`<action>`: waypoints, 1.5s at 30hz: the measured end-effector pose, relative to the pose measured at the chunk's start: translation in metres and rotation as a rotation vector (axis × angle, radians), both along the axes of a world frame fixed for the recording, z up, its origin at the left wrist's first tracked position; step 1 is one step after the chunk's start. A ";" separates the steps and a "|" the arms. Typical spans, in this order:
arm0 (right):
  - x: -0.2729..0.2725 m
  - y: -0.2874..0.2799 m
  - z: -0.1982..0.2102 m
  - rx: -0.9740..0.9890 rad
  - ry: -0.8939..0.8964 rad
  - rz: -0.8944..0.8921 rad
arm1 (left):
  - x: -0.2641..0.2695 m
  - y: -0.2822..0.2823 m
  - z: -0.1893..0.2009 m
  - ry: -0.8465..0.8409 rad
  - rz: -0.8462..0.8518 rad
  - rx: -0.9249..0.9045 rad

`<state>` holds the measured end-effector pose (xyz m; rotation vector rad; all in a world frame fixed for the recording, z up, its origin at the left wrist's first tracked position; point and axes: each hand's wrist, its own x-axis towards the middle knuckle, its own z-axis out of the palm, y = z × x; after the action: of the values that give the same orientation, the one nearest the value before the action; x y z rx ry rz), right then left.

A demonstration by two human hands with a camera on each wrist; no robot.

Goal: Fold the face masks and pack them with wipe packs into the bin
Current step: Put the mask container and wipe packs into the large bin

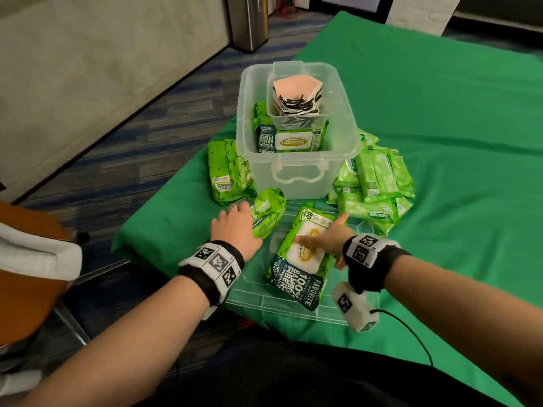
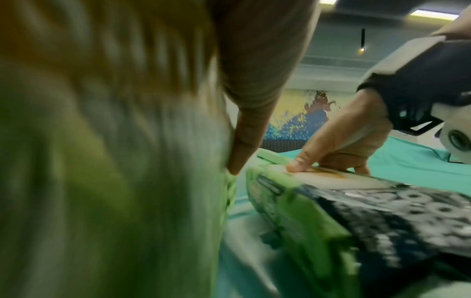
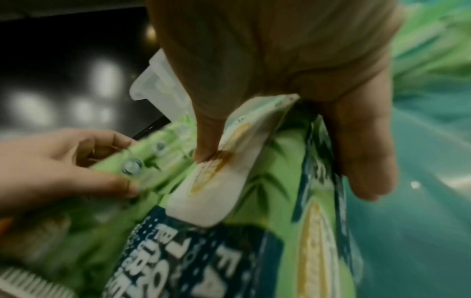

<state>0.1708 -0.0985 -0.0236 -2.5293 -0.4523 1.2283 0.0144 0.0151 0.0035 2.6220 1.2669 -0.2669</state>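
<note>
Since both my hands already grip squishy wipe packs, right hand (image 1: 329, 239) on big pack (image 1: 302, 254), left hand (image 1: 235, 224) on small pack (image 1: 267, 207), I'd pinch the edges, film's probably slick.

Clear bin (image 1: 296, 171) on green-draped worktop (image 1: 440, 142), folded masks (image 1: 296, 96) in an inner tray above a wipe pack (image 1: 289, 141), left hand (image 1: 235, 223) gripping a small pack (image 1: 269, 208), right hand (image 1: 329, 237) grasping a large pack (image 1: 302, 259) on the clear lid (image 1: 264, 301), loose packs (image 1: 374, 183) piled right

Glossy plastic film on the wipe pack (image 1: 299, 257) under the fingertips; bin (image 1: 296, 177) clear smooth plastic; matt green cloth (image 1: 440, 142) beyond.
</note>
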 end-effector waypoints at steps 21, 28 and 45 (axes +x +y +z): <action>-0.004 -0.004 -0.008 0.390 0.332 -0.491 | 0.015 0.022 -0.014 -0.196 0.377 -0.868; 0.002 0.002 -0.007 0.377 0.288 -0.434 | -0.006 0.043 -0.021 0.017 0.392 -0.927; 0.007 -0.001 -0.004 0.346 0.193 -0.306 | 0.001 0.026 -0.030 -0.379 0.528 -1.127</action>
<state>0.1775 -0.0995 -0.0278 -2.0741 -0.2008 1.1486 0.0153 0.0415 -0.0262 1.2771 1.1238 -0.2587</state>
